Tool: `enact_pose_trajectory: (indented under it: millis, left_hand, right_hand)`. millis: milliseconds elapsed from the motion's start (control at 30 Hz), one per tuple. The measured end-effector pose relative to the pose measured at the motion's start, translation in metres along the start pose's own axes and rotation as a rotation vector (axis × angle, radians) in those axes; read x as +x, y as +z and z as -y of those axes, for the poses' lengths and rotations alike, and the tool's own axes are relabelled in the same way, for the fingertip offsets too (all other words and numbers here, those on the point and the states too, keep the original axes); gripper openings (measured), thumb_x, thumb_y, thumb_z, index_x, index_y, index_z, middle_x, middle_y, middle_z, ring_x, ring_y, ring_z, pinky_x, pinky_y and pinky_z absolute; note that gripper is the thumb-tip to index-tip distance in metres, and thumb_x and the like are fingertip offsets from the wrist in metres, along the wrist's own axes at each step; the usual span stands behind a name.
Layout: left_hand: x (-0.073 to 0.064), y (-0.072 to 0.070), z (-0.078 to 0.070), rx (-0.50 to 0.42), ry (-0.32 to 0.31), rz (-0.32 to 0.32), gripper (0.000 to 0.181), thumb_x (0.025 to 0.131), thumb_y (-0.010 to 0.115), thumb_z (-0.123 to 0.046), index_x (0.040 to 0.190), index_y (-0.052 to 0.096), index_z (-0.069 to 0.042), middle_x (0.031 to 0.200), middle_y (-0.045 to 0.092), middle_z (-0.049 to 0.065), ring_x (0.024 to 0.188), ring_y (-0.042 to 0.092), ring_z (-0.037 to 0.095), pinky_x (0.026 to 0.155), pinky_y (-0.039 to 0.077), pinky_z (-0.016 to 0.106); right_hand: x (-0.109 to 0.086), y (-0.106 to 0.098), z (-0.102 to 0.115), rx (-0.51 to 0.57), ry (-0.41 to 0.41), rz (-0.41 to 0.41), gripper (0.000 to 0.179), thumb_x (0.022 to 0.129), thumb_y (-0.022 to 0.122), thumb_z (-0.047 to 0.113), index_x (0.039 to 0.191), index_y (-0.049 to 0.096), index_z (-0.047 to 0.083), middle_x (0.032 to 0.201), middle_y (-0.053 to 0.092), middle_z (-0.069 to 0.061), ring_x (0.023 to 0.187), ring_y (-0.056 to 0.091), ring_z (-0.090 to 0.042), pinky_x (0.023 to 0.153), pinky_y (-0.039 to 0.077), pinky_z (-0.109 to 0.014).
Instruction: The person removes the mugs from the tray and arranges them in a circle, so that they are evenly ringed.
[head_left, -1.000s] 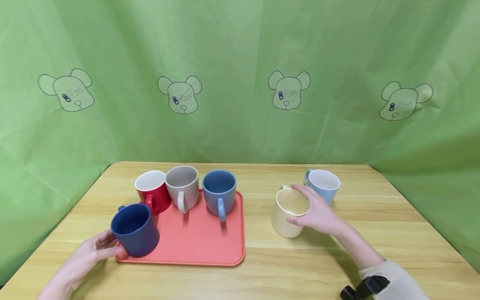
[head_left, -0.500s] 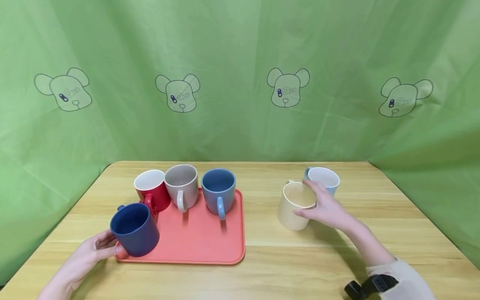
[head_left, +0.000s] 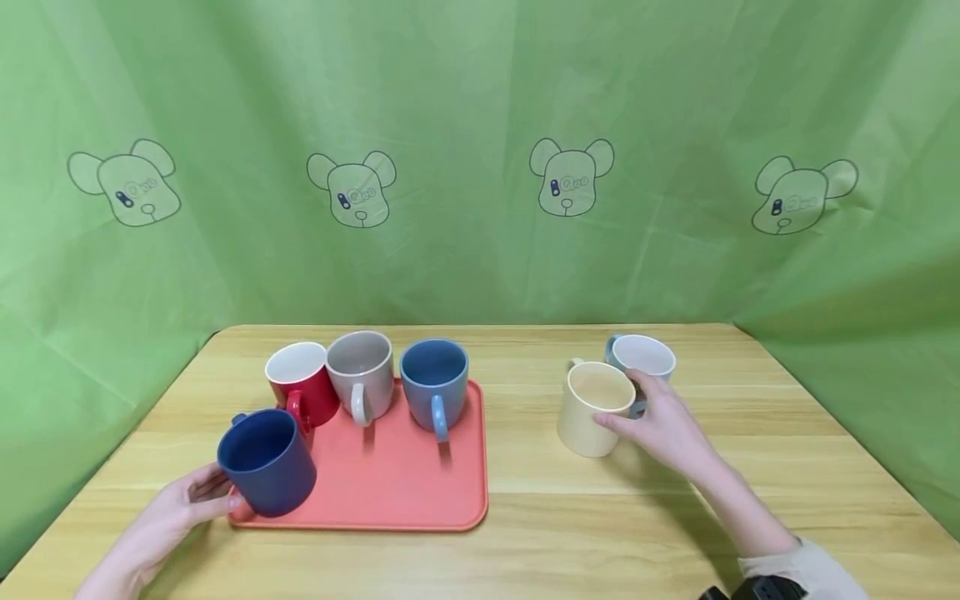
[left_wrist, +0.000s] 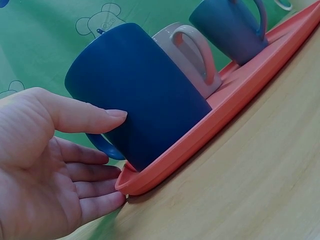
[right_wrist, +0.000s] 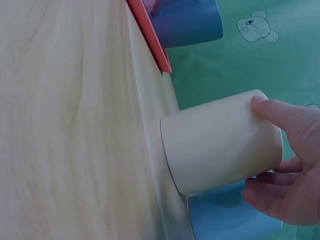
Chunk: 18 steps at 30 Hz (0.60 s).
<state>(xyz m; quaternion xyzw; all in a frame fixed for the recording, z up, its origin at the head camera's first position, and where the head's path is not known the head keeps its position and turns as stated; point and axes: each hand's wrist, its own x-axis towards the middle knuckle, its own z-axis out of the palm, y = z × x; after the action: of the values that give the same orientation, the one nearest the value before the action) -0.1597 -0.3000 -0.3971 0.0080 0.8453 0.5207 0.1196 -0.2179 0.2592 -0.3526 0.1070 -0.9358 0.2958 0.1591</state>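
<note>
A cream mug stands upright on the wooden table, handle toward the back. My right hand is at its right side. Its thumb lies at the rim and the other fingers are spread loosely beside the wall, near a light blue mug. That mug is just behind and right of the cream one. At the left, a navy mug sits on the red tray. My left hand rests there, its thumb touching the mug's side and its outstretched fingertips at the tray's corner.
A red mug, a grey mug and a blue mug stand along the tray's back side. A green cloth hangs behind the table. Bare wood lies between the tray and the cream mug.
The cream mug has shifted right and back, beside the light blue mug. My right hand moved with it, and its fingers have since loosened from the rim. The left hand stays in place.
</note>
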Motion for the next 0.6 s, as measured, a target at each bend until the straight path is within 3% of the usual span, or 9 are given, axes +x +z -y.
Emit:
enact_pose_trajectory:
  millis: [133, 500, 600]
  left_hand:
    - [0.0001, 0.0000, 0.0009, -0.004, 0.006, -0.003, 0.074, 0.091, 0.059, -0.018, 0.138, 0.015, 0.019, 0.141, 0.025, 0.036, 0.128, 0.029, 0.043, 0.083, 0.038, 0.010]
    - [-0.0008, 0.0003, -0.0013, 0.001, -0.004, -0.007, 0.073, 0.091, 0.059, -0.020, 0.138, 0.017, 0.018, 0.141, 0.025, 0.035, 0.128, 0.032, 0.041, 0.083, 0.038, 0.010]
    - [-0.0006, 0.0004, -0.0021, 0.004, -0.016, -0.004, 0.074, 0.092, 0.058, -0.021, 0.139, 0.017, 0.017, 0.142, 0.026, 0.034, 0.128, 0.031, 0.043, 0.088, 0.040, 0.017]
  right_hand:
    - [0.0017, 0.0011, 0.0013, 0.026, 0.017, -0.020, 0.063, 0.074, 0.078, 0.033, 0.115, 0.050, -0.007, 0.103, 0.058, -0.021, 0.091, 0.054, -0.033, 0.075, 0.044, -0.045]
    - [0.0085, 0.0077, 0.0001, 0.054, 0.103, -0.077, 0.070, 0.072, 0.079, 0.033, 0.117, 0.049, -0.010, 0.102, 0.058, -0.024, 0.092, 0.056, -0.034, 0.078, 0.046, -0.047]
    - [0.0093, 0.0088, 0.0004, 0.055, 0.115, -0.104, 0.065, 0.072, 0.080, 0.029, 0.115, 0.050, -0.011, 0.099, 0.058, -0.023, 0.089, 0.057, -0.033, 0.076, 0.047, -0.045]
